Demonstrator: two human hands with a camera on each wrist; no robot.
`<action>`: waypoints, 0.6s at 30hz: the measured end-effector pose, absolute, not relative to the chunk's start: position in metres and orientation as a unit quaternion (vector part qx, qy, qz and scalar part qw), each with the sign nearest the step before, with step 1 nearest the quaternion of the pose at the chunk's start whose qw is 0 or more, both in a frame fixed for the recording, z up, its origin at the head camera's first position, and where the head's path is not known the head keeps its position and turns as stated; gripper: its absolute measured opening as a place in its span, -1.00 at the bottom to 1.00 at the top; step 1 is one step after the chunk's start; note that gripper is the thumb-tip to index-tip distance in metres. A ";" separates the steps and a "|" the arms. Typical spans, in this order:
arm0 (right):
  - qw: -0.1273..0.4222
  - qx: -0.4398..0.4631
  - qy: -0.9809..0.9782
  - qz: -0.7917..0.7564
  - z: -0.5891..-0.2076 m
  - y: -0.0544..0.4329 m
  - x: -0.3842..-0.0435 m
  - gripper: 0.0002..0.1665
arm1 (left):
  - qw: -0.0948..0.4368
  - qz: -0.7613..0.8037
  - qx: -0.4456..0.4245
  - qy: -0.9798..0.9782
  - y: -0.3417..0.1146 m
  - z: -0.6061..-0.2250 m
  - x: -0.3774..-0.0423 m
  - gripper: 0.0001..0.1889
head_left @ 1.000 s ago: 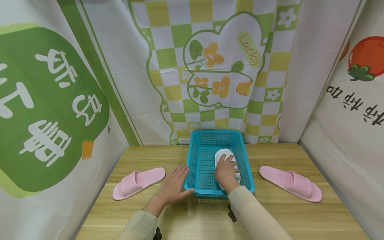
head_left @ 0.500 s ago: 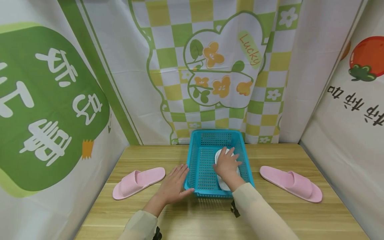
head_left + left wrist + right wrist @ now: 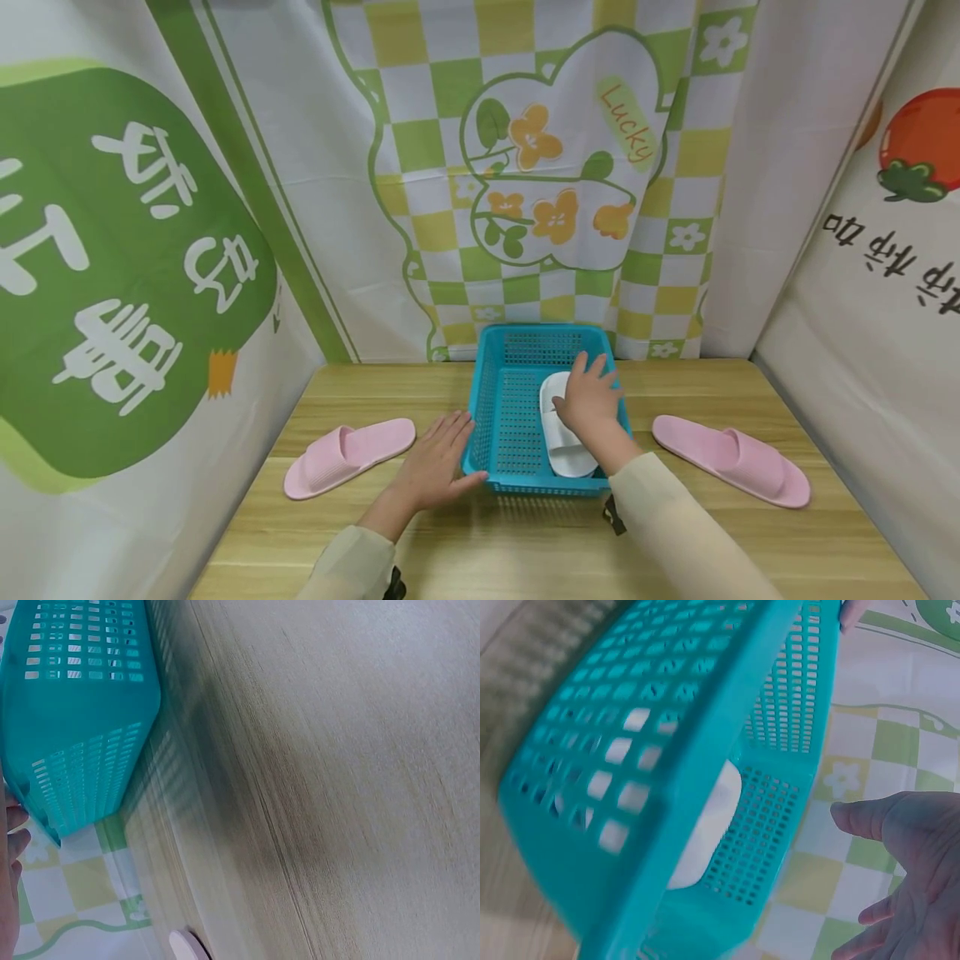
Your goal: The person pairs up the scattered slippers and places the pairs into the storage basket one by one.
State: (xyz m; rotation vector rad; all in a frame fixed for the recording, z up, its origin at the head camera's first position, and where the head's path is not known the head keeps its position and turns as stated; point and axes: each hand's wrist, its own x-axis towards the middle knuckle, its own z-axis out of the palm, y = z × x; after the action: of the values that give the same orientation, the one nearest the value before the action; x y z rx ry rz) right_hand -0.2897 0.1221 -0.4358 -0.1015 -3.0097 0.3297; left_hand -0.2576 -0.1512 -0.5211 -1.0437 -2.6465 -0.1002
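Observation:
A white slipper (image 3: 564, 433) lies in the right half of a blue plastic basket (image 3: 504, 433), toe strap toward the front. Above the slipper and the basket's right side, my right hand (image 3: 592, 400) is spread with its fingers apart, holding nothing. In the right wrist view the same hand (image 3: 915, 862) stands off from the basket wall, and part of the slipper (image 3: 709, 825) shows inside. My left hand (image 3: 435, 462) rests its straight fingers and thumb along the basket's front left corner. Only a few of its fingers (image 3: 16, 832) show in the left wrist view, beside the rim.
One pink slipper (image 3: 348, 457) lies on the wooden table (image 3: 517, 550) left of the basket, another pink slipper (image 3: 735, 460) to its right. A checked cloth (image 3: 450, 250) hangs right behind the basket, with printed cloth walls on both sides.
My right hand has lifted off the white slipper and moved right, uncovering its strap. The slipper stays in the basket. My left hand has kept its place at the basket's corner.

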 end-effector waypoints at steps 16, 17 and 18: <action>0.122 0.003 -0.987 0.101 -0.443 0.178 -0.284 0.03 | 0.145 -0.022 -0.364 -0.920 -0.151 -0.519 -0.256 -0.10; 0.128 0.007 -0.987 0.100 -0.445 0.181 -0.283 0.02 | 0.145 -0.023 -0.364 -0.920 -0.151 -0.519 -0.256 -0.10; 0.135 0.011 -0.986 0.103 -0.447 0.185 -0.282 0.01 | 0.144 -0.024 -0.364 -0.920 -0.151 -0.519 -0.256 -0.10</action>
State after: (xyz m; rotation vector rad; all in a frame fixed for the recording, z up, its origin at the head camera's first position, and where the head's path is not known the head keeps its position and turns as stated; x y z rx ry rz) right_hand -0.2819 0.1847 -0.4466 0.0332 -2.8558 0.2971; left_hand -0.2560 -0.1506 -0.5188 -1.0496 -2.6511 -0.0694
